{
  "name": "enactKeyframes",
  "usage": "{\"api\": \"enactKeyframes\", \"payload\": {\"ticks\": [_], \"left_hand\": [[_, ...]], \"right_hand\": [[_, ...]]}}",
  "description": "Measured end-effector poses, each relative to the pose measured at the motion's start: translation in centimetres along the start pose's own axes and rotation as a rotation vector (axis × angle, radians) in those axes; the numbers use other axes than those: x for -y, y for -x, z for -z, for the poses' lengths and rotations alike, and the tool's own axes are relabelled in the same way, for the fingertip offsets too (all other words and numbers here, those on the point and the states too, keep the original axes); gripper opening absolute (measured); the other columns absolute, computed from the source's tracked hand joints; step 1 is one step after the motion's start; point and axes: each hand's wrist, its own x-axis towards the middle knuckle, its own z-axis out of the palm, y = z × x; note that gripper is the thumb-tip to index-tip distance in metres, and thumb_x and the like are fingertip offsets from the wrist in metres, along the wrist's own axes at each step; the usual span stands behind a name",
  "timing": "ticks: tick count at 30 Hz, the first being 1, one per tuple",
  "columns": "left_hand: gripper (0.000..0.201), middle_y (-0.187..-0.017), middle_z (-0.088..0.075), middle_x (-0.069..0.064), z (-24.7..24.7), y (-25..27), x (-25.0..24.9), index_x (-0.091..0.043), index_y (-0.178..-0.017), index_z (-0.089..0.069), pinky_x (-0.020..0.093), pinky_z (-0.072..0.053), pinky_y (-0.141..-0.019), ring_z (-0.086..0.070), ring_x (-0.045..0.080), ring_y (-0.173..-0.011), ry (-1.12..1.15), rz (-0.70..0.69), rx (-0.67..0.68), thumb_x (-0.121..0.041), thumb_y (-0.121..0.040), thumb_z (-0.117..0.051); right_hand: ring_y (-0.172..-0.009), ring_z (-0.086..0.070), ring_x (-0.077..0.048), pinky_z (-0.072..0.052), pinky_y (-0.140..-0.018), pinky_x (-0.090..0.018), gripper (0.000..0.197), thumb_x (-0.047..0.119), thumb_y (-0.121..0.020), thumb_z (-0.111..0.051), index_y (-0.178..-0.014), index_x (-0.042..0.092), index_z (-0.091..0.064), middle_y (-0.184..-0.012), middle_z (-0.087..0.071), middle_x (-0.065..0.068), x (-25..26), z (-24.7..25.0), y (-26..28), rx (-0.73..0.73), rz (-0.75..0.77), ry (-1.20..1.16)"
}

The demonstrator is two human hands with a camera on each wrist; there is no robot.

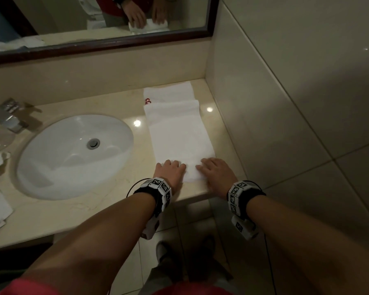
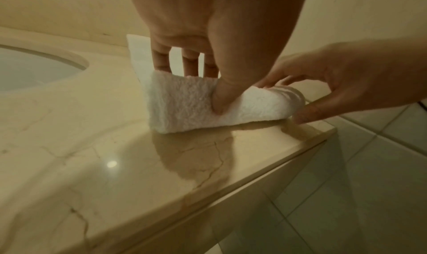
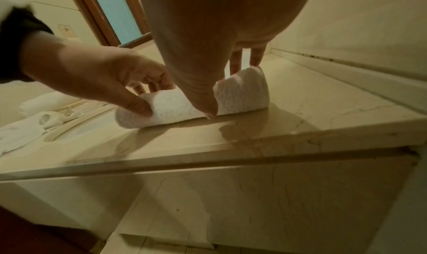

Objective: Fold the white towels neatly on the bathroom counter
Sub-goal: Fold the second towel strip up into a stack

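Towel: long white terry towel (image 1: 179, 133), already folded into a narrow strip, lies on the glossy beige marble table (image 1: 115, 209) right of the sink, running from the front edge toward the back wall; its near end is turned up into a short roll.
Left hand: my left hand (image 1: 169, 170) grasps the left part of that rolled end, thumb pressed into the front and fingers curled over the top.
Right hand: my right hand (image 1: 216, 171) pinches the right part of the same end, fingers over it and thumb low by the table edge.
Step in hand: I judge I am starting to turn the near end over onto the strip.
Doing it well: I should keep both hands level so the end stays square to the long edges, hold even tension, and carry it straight away from me, not skewed toward the tiled wall (image 1: 285, 103).
Risk: the end sits at the table's front edge, so a loose grip could let it slip off.
Head view only: a second white towel with red embroidery (image 1: 168, 94) lies just beyond the strip; the white oval sink (image 1: 77, 154) and chrome tap (image 1: 9, 116) are to the left.
Wrist views only: they show the thumbs and the thickness of the roll, hidden from above.
Right wrist view only: more loose white towels (image 3: 27, 128) wait beyond the sink.
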Motion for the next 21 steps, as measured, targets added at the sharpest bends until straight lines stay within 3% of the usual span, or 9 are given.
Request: {"api": "enactKeyframes", "payload": {"ticks": [4, 9, 12, 15, 17, 21], "left_hand": [[0.044, -0.128, -0.053, 0.001, 0.2, 0.1, 0.6, -0.026, -0.129, -0.046, 0.041, -0.040, -0.097, -0.048, 0.026, -0.119, 0.115, -0.016, 0.057, -0.031, -0.088, -0.060], [0.034, -0.117, -0.062, 0.005, 0.3, 0.4, 1.1, -0.023, -0.123, -0.051, 0.035, -0.047, -0.088, -0.059, 0.027, -0.105, 0.248, 0.022, 0.148, -0.020, -0.089, -0.051], [0.033, -0.114, -0.062, 0.006, 0.2, 0.4, 1.2, -0.025, -0.119, -0.050, 0.036, -0.045, -0.089, -0.057, 0.028, -0.104, 0.254, 0.049, 0.125, -0.029, -0.087, -0.054], [0.046, -0.107, -0.059, -0.001, 0.1, 0.6, 1.0, -0.031, -0.116, -0.049, 0.040, -0.037, -0.092, -0.052, 0.023, -0.105, 0.181, 0.040, 0.092, -0.046, -0.076, -0.065], [0.052, -0.110, -0.056, -0.004, -0.2, 0.6, 1.1, -0.032, -0.118, -0.049, 0.041, -0.036, -0.093, -0.049, 0.021, -0.107, 0.144, 0.029, 0.077, -0.046, -0.072, -0.069], [0.040, -0.116, -0.053, 0.000, -0.3, 0.2, 1.6, -0.034, -0.124, -0.053, 0.041, -0.040, -0.092, -0.050, 0.024, -0.110, 0.174, 0.030, 0.084, -0.041, -0.085, -0.059]], "right_hand": [[-0.120, -0.048, -0.031, -0.040, -0.100, -0.044, 0.068, 0.015, -0.069, -0.073, -0.133, 0.019, -0.049, -0.138, -0.048, -0.008, 0.7, 0.1, -0.1, 0.017, -0.008, 0.018], [-0.115, -0.046, -0.026, -0.037, -0.095, -0.038, 0.051, 0.020, -0.088, -0.053, -0.137, 0.024, -0.042, -0.130, -0.048, -0.004, 1.1, 0.5, -0.5, 0.093, 0.013, 0.059], [-0.112, -0.048, -0.027, -0.038, -0.091, -0.038, 0.048, 0.022, -0.089, -0.050, -0.136, 0.024, -0.040, -0.127, -0.051, -0.003, 1.0, 0.8, -1.0, 0.126, -0.012, 0.041], [-0.109, -0.050, -0.026, -0.039, -0.089, -0.039, 0.046, 0.022, -0.090, -0.049, -0.135, 0.025, -0.040, -0.125, -0.052, -0.003, 0.8, 1.3, -1.6, 0.158, -0.020, 0.010], [-0.108, -0.050, -0.026, -0.040, -0.089, -0.039, 0.046, 0.023, -0.090, -0.050, -0.135, 0.025, -0.040, -0.124, -0.052, -0.003, 0.6, 1.5, -1.9, 0.189, -0.026, -0.024], [-0.108, -0.052, -0.026, -0.043, -0.092, -0.040, 0.046, 0.021, -0.088, -0.051, -0.133, 0.025, -0.041, -0.123, -0.054, -0.005, 0.3, 2.1, -2.8, 0.258, -0.050, -0.121]]}}
